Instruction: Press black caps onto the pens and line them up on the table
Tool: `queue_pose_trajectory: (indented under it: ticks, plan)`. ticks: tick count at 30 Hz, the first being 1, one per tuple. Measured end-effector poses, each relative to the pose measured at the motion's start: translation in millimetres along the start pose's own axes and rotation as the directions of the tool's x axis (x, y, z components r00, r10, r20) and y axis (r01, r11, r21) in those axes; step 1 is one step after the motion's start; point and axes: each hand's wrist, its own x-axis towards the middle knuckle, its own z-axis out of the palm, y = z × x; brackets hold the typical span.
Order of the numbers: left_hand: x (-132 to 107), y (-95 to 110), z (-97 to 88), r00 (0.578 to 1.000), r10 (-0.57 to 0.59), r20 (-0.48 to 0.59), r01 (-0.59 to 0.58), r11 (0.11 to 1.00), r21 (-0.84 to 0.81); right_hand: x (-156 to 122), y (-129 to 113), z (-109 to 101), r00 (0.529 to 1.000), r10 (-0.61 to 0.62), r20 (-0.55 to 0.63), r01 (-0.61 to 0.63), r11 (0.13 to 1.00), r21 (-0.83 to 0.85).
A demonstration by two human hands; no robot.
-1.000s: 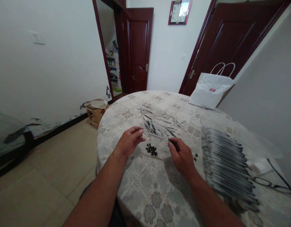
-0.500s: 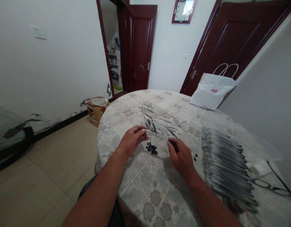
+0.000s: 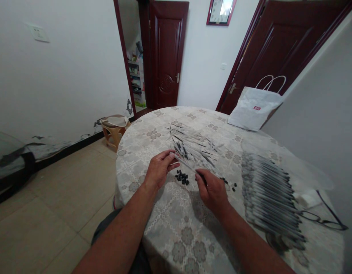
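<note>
Near the bench's front edge, a thin pen refill is pinched between both hands: the left hand grips its far end, the right hand its near end. Small black caps are scattered just beneath. Farther off, loose refills are heaped; assembled pens are stacked right.

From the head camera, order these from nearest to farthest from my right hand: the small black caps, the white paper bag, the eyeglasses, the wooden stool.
Measured from the right hand:
1. Small black caps, on the table just to its left.
2. Eyeglasses, at the table's right edge.
3. White paper bag, far side of the table against the door.
4. Wooden stool, on the floor to the left.
</note>
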Motion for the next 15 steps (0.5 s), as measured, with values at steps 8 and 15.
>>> queue_pose_trajectory:
  ticks: [8, 15]
  plan:
    - [1, 1, 0.7, 0.999, 0.017, -0.032, -0.013, 0.993, 0.119, 13, -9, 5, 0.775, 0.539, 0.328, -0.606, 0.488, 0.629]
    - [-4, 11, 6.5, 1.000, 0.012, 0.015, -0.014, 0.987, 0.158, 22, -11, -5, 0.802, 0.442, 0.403, -0.598, 0.611, 0.519]
